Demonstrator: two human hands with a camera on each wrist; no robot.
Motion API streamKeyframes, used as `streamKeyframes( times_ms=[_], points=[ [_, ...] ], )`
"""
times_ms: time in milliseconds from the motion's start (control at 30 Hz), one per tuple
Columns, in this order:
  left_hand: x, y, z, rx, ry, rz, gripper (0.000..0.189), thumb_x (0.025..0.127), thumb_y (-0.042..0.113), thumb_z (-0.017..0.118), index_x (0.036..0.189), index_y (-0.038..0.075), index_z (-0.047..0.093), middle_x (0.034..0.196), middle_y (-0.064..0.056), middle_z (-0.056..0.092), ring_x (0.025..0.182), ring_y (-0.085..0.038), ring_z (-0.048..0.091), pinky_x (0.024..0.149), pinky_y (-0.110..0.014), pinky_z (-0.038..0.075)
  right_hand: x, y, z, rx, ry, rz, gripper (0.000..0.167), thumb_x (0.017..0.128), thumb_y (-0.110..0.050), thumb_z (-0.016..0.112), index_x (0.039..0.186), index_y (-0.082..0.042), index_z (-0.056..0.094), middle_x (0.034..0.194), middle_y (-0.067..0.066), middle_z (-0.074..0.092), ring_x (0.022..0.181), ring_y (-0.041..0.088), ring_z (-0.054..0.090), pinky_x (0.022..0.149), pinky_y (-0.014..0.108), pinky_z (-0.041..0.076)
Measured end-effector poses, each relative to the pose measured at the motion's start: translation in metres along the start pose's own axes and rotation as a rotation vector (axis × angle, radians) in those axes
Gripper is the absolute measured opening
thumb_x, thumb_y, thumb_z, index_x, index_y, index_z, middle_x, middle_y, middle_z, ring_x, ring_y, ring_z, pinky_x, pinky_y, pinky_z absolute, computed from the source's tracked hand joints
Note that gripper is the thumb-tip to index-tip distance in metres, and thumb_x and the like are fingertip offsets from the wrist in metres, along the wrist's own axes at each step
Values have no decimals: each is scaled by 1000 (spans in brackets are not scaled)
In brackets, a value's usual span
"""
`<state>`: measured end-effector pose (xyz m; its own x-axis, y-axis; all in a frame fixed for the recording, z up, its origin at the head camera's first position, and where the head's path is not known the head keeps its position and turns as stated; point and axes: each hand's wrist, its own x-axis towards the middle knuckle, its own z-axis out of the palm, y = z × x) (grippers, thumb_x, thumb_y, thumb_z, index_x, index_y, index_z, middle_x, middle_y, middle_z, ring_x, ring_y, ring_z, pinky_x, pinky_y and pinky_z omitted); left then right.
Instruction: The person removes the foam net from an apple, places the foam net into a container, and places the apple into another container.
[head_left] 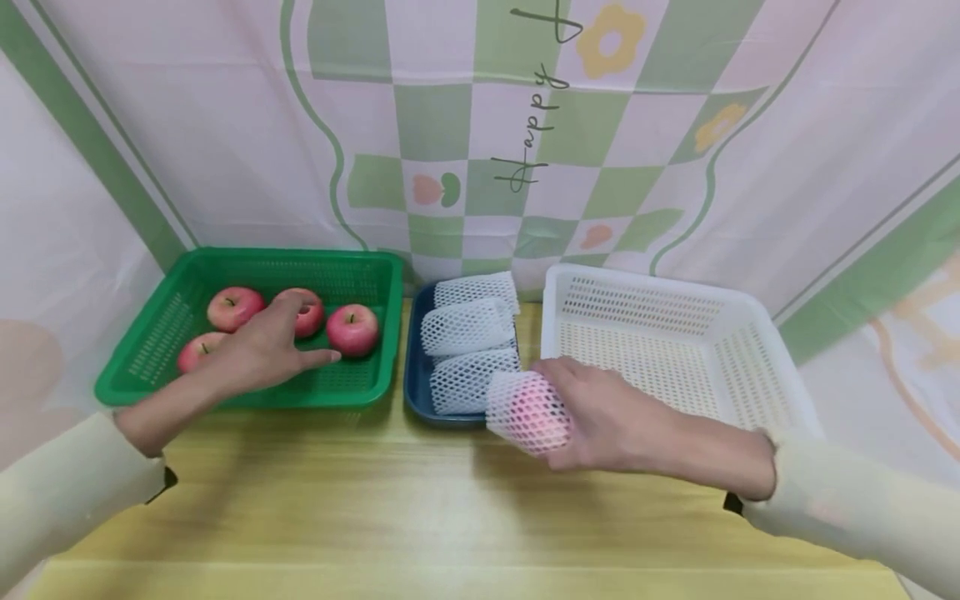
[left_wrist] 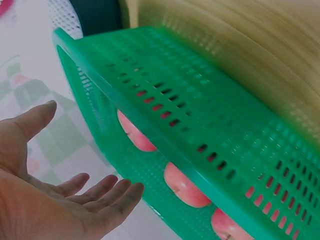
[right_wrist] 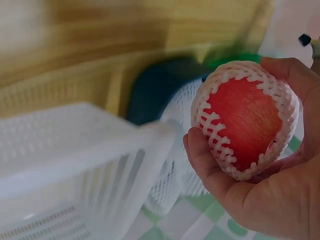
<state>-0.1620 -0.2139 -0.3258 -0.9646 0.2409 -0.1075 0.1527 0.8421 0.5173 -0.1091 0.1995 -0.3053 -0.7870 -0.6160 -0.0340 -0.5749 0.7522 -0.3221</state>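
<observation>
My right hand (head_left: 600,412) grips an apple (right_wrist: 245,120) inside a white foam net sleeve (head_left: 504,408), above the table by the blue tray's front corner. Bare red skin shows through the sleeve's opening in the right wrist view. Over the green basket (head_left: 390,333), my left hand (head_left: 262,346) reaches with spread fingers and holds nothing. Several red apples (head_left: 352,330) lie in that basket, one partly hidden behind the left hand. The left wrist view shows the palm and the fingers (left_wrist: 112,200) apart from the apples.
Between the baskets, a blue tray (head_left: 420,408) holds more foam net sleeves (head_left: 468,327). At the right stands a white basket (head_left: 738,308), partly covered by the right forearm. The wooden table (head_left: 420,517) runs along the front, with a checked cloth (head_left: 435,125) hanging behind.
</observation>
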Motion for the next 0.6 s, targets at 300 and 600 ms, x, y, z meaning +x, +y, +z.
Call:
streamKeyframes(
  times_ms=[300, 600],
  points=[
    [-8, 19, 12, 22, 18, 64, 86, 92, 39, 84, 154, -3, 41, 150, -24, 55, 134, -42, 57, 104, -64, 51, -10, -20, 27, -13, -13, -93, 93, 60, -28, 95, 139, 0, 54, 116, 8, 67, 92, 20, 70, 77, 35, 63],
    [-16, 37, 23, 88, -25, -19, 97, 90, 52, 82, 163, 10, 33, 157, -18, 53, 134, -44, 57, 97, -84, 41, -14, -28, 44, -55, -24, -168, 93, 58, -31, 95, 137, -2, 55, 115, 5, 65, 94, 17, 66, 80, 33, 62]
  ],
)
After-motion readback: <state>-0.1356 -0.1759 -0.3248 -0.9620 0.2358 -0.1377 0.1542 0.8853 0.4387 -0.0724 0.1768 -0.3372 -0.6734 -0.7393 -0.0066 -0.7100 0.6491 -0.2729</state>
